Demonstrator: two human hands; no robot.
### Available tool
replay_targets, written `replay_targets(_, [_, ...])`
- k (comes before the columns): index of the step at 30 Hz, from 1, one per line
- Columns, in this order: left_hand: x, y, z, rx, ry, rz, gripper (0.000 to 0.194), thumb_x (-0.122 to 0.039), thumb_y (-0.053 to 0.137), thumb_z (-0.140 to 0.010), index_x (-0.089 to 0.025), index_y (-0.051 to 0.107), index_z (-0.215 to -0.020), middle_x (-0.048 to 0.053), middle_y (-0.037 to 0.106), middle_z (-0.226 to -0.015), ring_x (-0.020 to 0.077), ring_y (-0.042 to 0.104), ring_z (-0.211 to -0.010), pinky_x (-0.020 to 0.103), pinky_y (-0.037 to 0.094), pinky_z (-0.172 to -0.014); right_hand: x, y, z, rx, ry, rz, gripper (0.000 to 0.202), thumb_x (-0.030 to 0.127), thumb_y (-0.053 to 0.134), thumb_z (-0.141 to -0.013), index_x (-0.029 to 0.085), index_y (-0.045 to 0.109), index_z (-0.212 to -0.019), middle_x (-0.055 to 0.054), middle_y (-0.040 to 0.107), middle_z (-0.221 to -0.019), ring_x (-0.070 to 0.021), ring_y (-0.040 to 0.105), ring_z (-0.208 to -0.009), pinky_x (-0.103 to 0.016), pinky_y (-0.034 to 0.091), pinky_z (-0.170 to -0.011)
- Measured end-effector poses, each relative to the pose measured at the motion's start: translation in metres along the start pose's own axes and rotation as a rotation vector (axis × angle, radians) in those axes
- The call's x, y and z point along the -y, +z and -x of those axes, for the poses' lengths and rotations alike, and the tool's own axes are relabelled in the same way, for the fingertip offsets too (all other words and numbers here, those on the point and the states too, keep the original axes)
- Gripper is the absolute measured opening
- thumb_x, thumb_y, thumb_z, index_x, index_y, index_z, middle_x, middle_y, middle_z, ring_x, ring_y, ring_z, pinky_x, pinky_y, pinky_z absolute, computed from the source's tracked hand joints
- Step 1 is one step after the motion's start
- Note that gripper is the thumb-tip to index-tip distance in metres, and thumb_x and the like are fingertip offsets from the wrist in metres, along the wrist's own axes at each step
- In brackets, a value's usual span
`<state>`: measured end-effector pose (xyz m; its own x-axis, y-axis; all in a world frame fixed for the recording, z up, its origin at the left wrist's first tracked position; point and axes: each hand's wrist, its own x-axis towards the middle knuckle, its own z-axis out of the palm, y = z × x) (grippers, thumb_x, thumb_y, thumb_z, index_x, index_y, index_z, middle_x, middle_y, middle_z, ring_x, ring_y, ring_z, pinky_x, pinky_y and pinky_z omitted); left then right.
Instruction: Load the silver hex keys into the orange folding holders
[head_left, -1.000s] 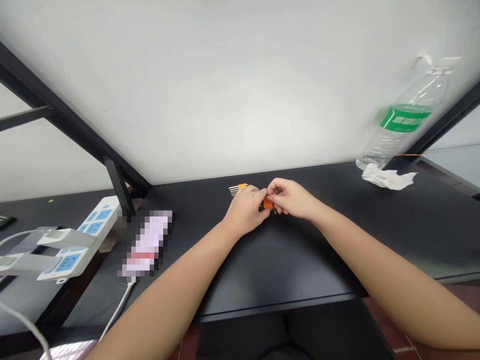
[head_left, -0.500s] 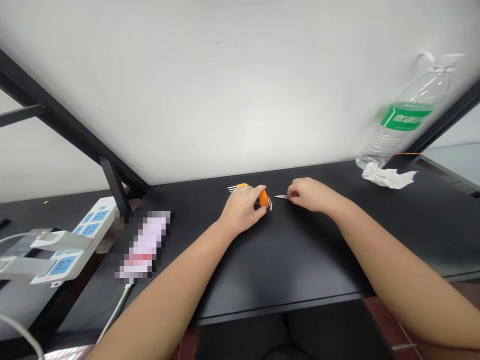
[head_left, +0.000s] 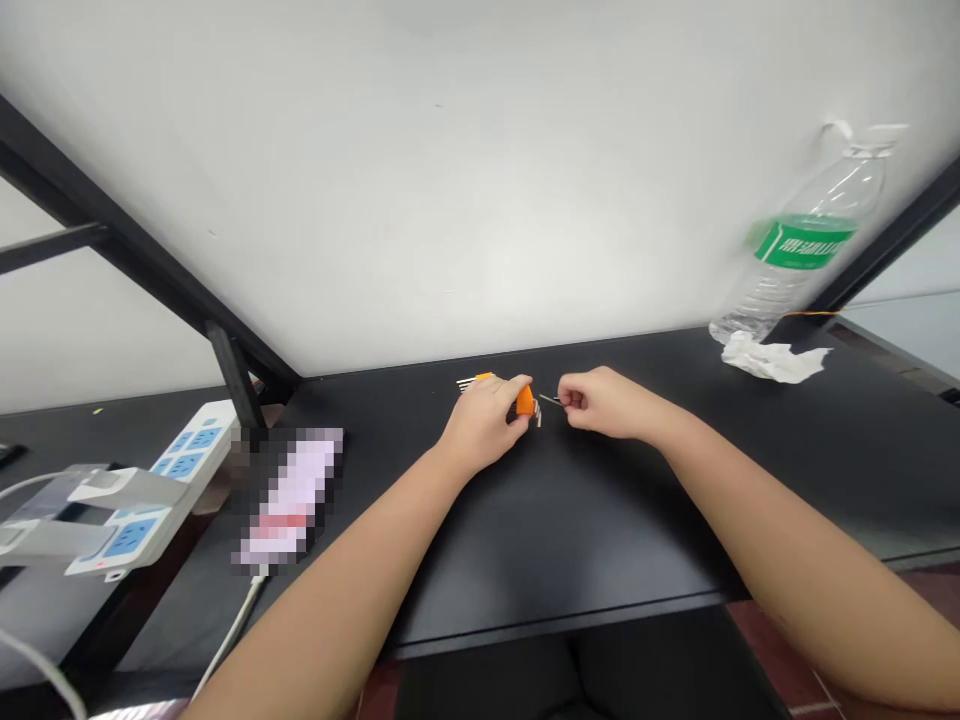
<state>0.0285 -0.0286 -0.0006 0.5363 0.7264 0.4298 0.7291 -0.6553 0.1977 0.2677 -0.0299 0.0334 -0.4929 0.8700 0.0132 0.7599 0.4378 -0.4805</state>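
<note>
An orange holder (head_left: 525, 401) is pinched between the thumb and fingers of my left hand (head_left: 484, 425). Short metal rods stick out of its right end, and several longer thin rods (head_left: 466, 382) show beyond my fingers beside another orange part (head_left: 485, 376). Just to the right, my right hand (head_left: 600, 402) has its fingers closed on a thin metal rod (head_left: 550, 400), whose tip points left toward the orange holder. A small gap separates the rod from the holder. What lies inside my right fingers is partly hidden.
A clear bottle with a green label (head_left: 804, 241) leans at the back right, a crumpled tissue (head_left: 772, 358) in front of it. At the left lie a blurred-out phone (head_left: 292, 500) with a cable and a white power strip (head_left: 187, 470). The black table (head_left: 525, 560) ends near my body.
My right hand has moved left, closer to the orange holder, and one rod now points out of its fingers. My left hand keeps its grip almost unmoved.
</note>
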Motion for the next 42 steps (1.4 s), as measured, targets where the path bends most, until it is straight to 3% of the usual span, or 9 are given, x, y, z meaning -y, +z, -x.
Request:
replay_targets(4, [0.0,0.0,0.001,-0.024,-0.001,0.008,0.048,-0.023,0.067,-0.086,-0.024,0.058,-0.134,0.006,0.075,-0.108,0.0256,0.069,-0.103,0.045,0.053,-0.098,0.003,-0.009,0.004,-0.013,0.017,-0.242,0.009,0.017,0.057,-0.077,0.023,0.061,-0.082,0.004,0.066,-0.07,-0.0134,0.062,-0.062,-0.025,0.046,-0.061])
replay_targets(13, [0.0,-0.002,0.0,-0.015,0.024,-0.004,0.046,-0.025,0.067,-0.087,-0.021,0.061,-0.132,0.006,0.076,-0.106,0.0268,0.068,-0.107,0.045,0.052,-0.1,0.001,-0.007,0.003,0.035,0.105,-0.429,0.01,0.022,0.061,-0.079,0.022,0.069,-0.085,0.001,0.068,-0.071,-0.0146,0.065,-0.059,-0.023,0.051,-0.052])
replay_targets(20, [-0.008,-0.003,-0.001,-0.026,0.058,-0.05,0.044,-0.024,0.068,-0.084,-0.02,0.065,-0.128,0.009,0.075,-0.103,0.0289,0.066,-0.111,0.046,0.053,-0.097,-0.004,-0.014,0.003,0.051,0.218,-0.64,0.011,0.027,0.068,-0.08,0.018,0.075,-0.082,-0.002,0.066,-0.061,-0.0142,0.06,-0.054,-0.024,0.051,-0.051])
replay_targets(27, [-0.018,-0.005,-0.001,-0.009,0.068,-0.025,0.037,-0.028,0.07,-0.084,-0.018,0.068,-0.119,0.012,0.072,-0.109,0.0278,0.066,-0.11,0.043,0.054,-0.095,0.015,0.009,-0.008,-0.015,0.239,-0.74,0.014,0.032,0.069,-0.084,0.018,0.069,-0.083,0.001,0.062,-0.057,-0.0112,0.054,-0.048,-0.022,0.045,-0.046])
replay_targets(35, [-0.013,-0.006,-0.003,-0.021,0.046,-0.055,0.024,-0.024,0.068,-0.083,-0.019,0.067,-0.106,0.007,0.072,-0.091,0.0272,0.064,-0.1,0.042,0.051,-0.088,0.024,0.031,-0.017,-0.301,0.059,-0.461,0.012,0.032,0.06,-0.092,0.023,0.056,-0.085,0.004,0.066,-0.07,-0.0125,0.059,-0.06,-0.025,0.043,-0.059])
replay_targets(42, [-0.015,-0.007,-0.002,0.026,0.013,-0.048,0.008,-0.023,0.068,-0.08,-0.018,0.065,-0.085,0.006,0.067,-0.083,0.0237,0.064,-0.087,0.037,0.051,-0.081,0.035,0.028,-0.008,-0.217,-0.179,-0.123,0.01,0.022,0.044,-0.099,0.021,0.052,-0.094,-0.001,0.066,-0.081,-0.0146,0.057,-0.066,-0.027,0.038,-0.062])
